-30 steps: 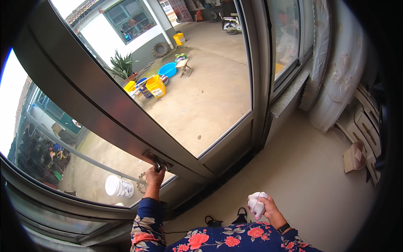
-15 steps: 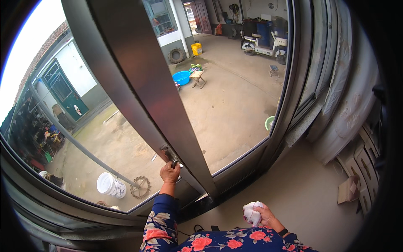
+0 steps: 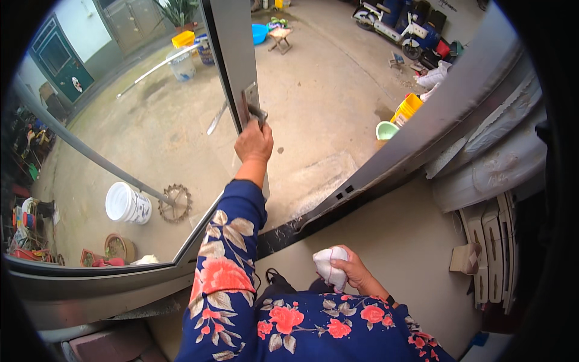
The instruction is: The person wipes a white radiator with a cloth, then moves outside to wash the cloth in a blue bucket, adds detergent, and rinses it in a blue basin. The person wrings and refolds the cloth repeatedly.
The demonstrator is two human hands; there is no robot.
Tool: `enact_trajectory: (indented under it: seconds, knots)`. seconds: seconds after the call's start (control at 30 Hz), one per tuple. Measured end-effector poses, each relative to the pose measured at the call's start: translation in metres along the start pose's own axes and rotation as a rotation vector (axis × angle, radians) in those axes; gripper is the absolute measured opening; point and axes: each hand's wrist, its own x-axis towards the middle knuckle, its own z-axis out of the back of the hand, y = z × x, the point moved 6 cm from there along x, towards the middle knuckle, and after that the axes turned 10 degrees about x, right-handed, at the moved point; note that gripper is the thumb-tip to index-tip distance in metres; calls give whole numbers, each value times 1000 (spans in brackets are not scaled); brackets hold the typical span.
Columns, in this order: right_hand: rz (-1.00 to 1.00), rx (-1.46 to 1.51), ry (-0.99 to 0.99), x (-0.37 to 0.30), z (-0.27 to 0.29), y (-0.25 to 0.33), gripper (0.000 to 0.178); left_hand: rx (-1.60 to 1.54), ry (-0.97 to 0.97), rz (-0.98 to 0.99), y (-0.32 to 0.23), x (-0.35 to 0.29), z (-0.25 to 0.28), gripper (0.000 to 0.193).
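My left arm reaches forward, and my left hand (image 3: 253,143) is closed around the metal door handle (image 3: 258,113). The handle sits on the edge of a glazed metal door (image 3: 232,57), which stands swung outward with a gap to its right. Low in front of my body, my right hand (image 3: 357,271) grips a white cloth bundle (image 3: 329,265) with a thin reddish line across it. The fingers beneath the bundle are partly hidden.
A dark raised threshold (image 3: 283,236) crosses the doorway below my left arm. Outside, a white bucket (image 3: 125,204) stands by a toothed metal wheel (image 3: 175,203). A folding stool (image 3: 280,40) and an electric scooter (image 3: 392,27) are farther off. A curtain (image 3: 482,175) hangs at right.
The door has gone from shut to swung outward, with my left hand still on its handle and the arm extended farther. My right hand still holds the white bundle.
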Motion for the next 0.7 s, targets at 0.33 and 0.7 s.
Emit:
enact_trajectory:
  seconds: [0.33, 0.7]
  knots:
    - [-176, 4, -35, 57, -33, -17, 40, 133, -90, 164, 51, 90, 9, 28]
    - [-116, -303, -93, 124, -74, 35, 36, 265, -207, 333, 155, 179, 24, 32]
